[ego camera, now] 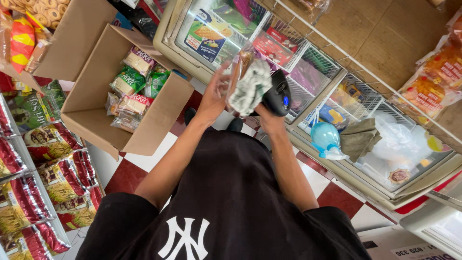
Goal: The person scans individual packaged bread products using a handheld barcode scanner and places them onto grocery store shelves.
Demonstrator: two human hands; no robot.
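My left hand is raised in front of me and grips a clear packet of brown biscuits by its side. My right hand holds a black handheld scanner. A white and green cloth is bunched against the packet, between the two hands. Which hand pins the cloth I cannot tell. Both hands hover over the near edge of a glass-topped chest freezer.
An open cardboard box with several wrapped biscuit packets stands at the left. Shelves of snack bags run down the left side. On the freezer lid lie a blue spray bottle, an olive cloth and a plastic bag. The floor has red and white tiles.
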